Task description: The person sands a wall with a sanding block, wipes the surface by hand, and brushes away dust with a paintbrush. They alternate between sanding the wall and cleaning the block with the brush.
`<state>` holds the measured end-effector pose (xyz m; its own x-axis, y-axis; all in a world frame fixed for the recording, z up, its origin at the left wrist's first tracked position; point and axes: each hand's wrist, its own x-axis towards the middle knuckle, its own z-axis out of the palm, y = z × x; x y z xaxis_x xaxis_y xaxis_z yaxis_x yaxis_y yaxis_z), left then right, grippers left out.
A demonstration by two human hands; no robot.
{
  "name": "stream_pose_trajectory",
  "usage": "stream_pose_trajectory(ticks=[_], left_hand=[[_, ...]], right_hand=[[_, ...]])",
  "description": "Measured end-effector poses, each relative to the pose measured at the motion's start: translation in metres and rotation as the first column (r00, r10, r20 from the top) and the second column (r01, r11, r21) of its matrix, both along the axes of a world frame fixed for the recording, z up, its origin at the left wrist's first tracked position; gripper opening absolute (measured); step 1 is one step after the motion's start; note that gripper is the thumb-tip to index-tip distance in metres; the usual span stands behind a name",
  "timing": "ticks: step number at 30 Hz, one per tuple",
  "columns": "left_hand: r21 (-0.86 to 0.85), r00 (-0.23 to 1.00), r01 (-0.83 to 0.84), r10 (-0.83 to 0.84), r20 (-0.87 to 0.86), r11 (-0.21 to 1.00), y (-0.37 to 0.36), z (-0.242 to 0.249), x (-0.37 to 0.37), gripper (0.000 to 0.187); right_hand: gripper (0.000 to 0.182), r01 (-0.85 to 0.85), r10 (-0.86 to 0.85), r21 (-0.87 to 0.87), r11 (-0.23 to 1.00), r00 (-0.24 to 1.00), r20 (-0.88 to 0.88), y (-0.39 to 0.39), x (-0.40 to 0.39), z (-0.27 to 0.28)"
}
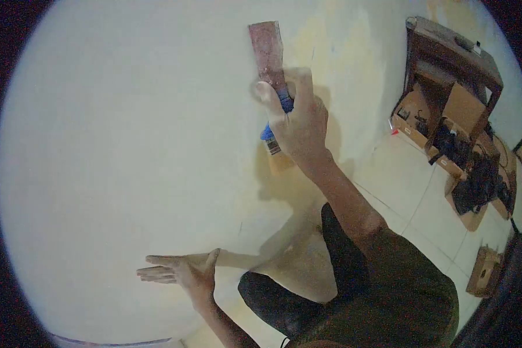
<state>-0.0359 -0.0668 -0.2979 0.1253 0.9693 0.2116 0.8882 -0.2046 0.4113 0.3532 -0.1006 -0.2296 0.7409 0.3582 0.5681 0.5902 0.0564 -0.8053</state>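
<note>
My right hand [300,122] is closed around a strip of sandpaper [267,49], thumb on one side and fingers curled on the other. The strip is reddish brown with slightly ragged edges and points upward in front of the pale wall [127,145]. Blue, printed-looking parts of it show between the fingers and below the palm. Lower left, my left hand [194,278] holds nothing; its fingers stretch out to the left with the thumb apart, close to the wall.
Yellowish patches [330,52] mark the wall at the upper right. A dark wooden cabinet [458,49] stands at the right, with open cardboard boxes [467,107] of dark items beside it. A small brown box [485,271] sits on the tiled floor [397,180]. My bent knees are close to the wall.
</note>
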Motion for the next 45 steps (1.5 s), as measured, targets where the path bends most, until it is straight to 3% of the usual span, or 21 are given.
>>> stream_pose_trajectory(ticks=[2,3,4,5,8,9,11,13,16,18,20,21,23,25,33,36,37,39,41,43,45], left_hand=[[0.155,0.99,-0.019,0.04,-0.133,0.988,0.0,0.0,0.005,0.117],[0.416,0.936,-0.001,0.146,-0.319,0.91,-0.016,0.005,0.023,0.109],[0.462,0.922,0.014,0.167,-0.349,0.887,-0.017,0.005,0.025,0.115],[0.507,0.907,0.028,0.191,-0.376,0.861,-0.018,0.005,0.027,0.121],[0.162,0.993,-0.011,0.03,-0.111,0.987,0.002,-0.005,-0.001,0.165],[0.131,0.997,-0.018,0.027,-0.072,0.991,0.002,-0.002,0.003,0.165],[0.208,0.997,0.013,0.003,-0.076,0.978,-0.001,-0.007,-0.002,0.143],[0.422,0.983,0.115,-0.041,-0.18,0.899,-0.002,-0.012,0.0,0.103],[0.427,0.969,0.183,-0.089,-0.229,0.886,0.001,-0.012,-0.006,0.107],[0.098,0.994,0.088,-0.095,0.063,0.991,-0.002,-0.004,-0.005,0.138],[0.043,0.999,0.015,-0.017,0.045,0.999,-0.005,0.005,0.005,0.156],[0.181,0.993,-0.022,0.042,-0.109,0.983,-0.008,0.009,0.014,0.156],[0.376,0.958,-0.046,0.148,-0.246,0.925,-0.014,0.016,0.027,0.159],[0.472,0.949,-0.06,0.197,-0.246,0.88,-0.02,0.023,0.034,0.162],[0.473,0.97,-0.043,0.151,-0.193,0.88,-0.023,0.024,0.039,0.162],[0.192,0.999,0.042,-0.044,0.008,0.981,0.002,0.002,0.002,0.163],[0.087,0.993,0.073,-0.081,0.09,0.994,0.006,0.002,-0.004,0.163],[-0.088,0.97,0.095,-0.073,0.23,0.992,0.007,0.012,0.0,0.164],[-0.075,0.976,0.066,-0.049,0.213,0.995,-0.001,0.016,0.012,0.164],[0.096,0.998,0.031,-0.036,0.057,0.995,-0.011,0.015,0.02,0.164],[0.282,0.995,0.03,-0.001,-0.101,0.959,-0.012,0.019,0.026,0.164]], right_hand=[[0.047,-0.038,0.039,0.025,0.999,0.999,-0.022,-0.001,-0.009,-0.008],[0.052,-0.069,0.069,-0.003,0.998,0.996,-0.052,-0.008,-0.024,-0.035],[0.057,-0.101,0.098,-0.032,0.994,0.991,-0.086,-0.009,-0.034,-0.061],[0.053,-0.064,0.063,0.154,0.986,0.998,0.013,0.001,-0.037,-0.08],[0.052,-0.046,0.045,-0.01,0.999,0.999,-0.012,-0.002,-0.019,-0.02],[0.052,-0.012,0.012,0.027,1.0,1.0,-0.007,0.002,-0.014,-0.008],[0.051,0.046,-0.049,0.108,0.993,0.999,0.019,0.015,-0.016,0.008],[0.049,-0.019,0.02,0.012,1.0,0.999,-0.036,-0.001,-0.04,-0.035],[0.045,-0.046,0.046,0.021,0.999,0.999,-0.004,-0.007,-0.057,-0.075],[0.045,-0.046,0.046,0.057,0.997,0.999,0.004,-0.008,-0.055,-0.066],[0.046,-0.032,0.034,0.067,0.997,0.999,-0.032,-0.001,-0.033,-0.007],[0.046,-0.036,0.041,0.13,0.991,0.998,-0.037,0.0,-0.036,0.001],[0.044,-0.029,0.03,0.028,0.999,0.999,-0.017,-0.004,-0.055,-0.048],[0.043,-0.031,0.031,0.012,0.999,0.999,0.021,-0.011,-0.073,-0.082],[0.045,-0.099,0.1,0.012,0.995,0.988,-0.118,-0.006,-0.065,-0.048],[0.041,-0.204,0.209,0.049,0.978,0.971,-0.12,-0.024,-0.093,-0.101],[0.041,-0.15,0.149,-0.015,0.989,0.988,-0.035,-0.026,-0.091,-0.095],[0.037,-0.19,0.184,-0.028,0.981,0.973,-0.142,-0.021,-0.072,-0.064],[0.036,-0.189,0.178,-0.044,0.981,0.967,-0.184,-0.016,-0.066,-0.054],[0.036,-0.153,0.139,-0.065,0.986,0.974,-0.179,-0.009,-0.069,-0.061],[0.037,-0.191,0.196,0.06,0.98,0.973,-0.119,-0.014,-0.088,-0.096]])
